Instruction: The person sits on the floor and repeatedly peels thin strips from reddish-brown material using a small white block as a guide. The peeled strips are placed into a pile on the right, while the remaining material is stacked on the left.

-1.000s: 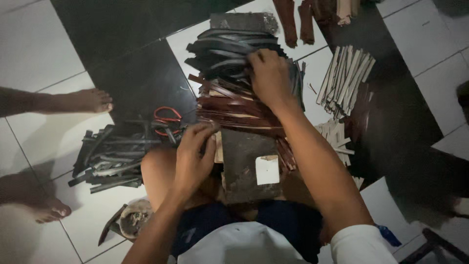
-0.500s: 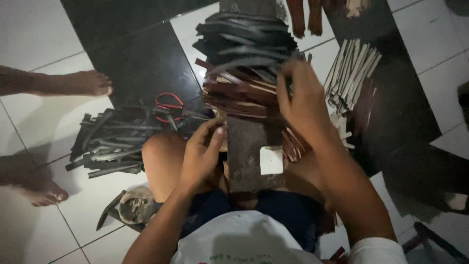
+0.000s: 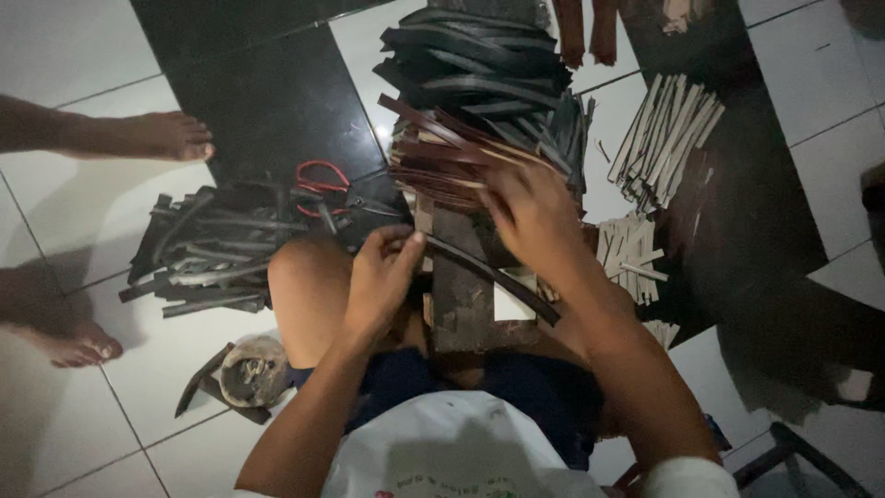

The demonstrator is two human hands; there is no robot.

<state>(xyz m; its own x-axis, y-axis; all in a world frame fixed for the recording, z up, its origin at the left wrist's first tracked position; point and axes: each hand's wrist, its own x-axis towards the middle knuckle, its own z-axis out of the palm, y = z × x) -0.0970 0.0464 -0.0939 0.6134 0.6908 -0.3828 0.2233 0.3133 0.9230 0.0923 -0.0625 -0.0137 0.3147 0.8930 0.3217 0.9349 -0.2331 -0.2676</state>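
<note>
Left grip: the left hand [image 3: 380, 281] pinches one end of a long black strip [image 3: 493, 277] between thumb and fingers.
Right grip: the right hand [image 3: 535, 217] rests on the pile of brown strips [image 3: 442, 157] with its fingers curled; what they close on cannot be told.
Black strip: it runs slanted from the left hand down toward the right arm, across the wooden block [image 3: 466, 295].
Wooden block: it stands between the person's knees, just under both hands.
Brown strips: they lie stacked at the far end of the block, touching the right hand.
Dark pile: a heap of black strips [image 3: 479, 65] sits on the floor behind the brown ones.
Left side: more black strips [image 3: 207, 254] lie on the floor beside the knee, with red-handled scissors [image 3: 323, 180] next to them.
Right side: pale sticks [image 3: 664, 138] lie in a bunch on the floor.
Other person: two bare feet [image 3: 161, 136] stand on the white tiles, well apart from the hands.
</note>
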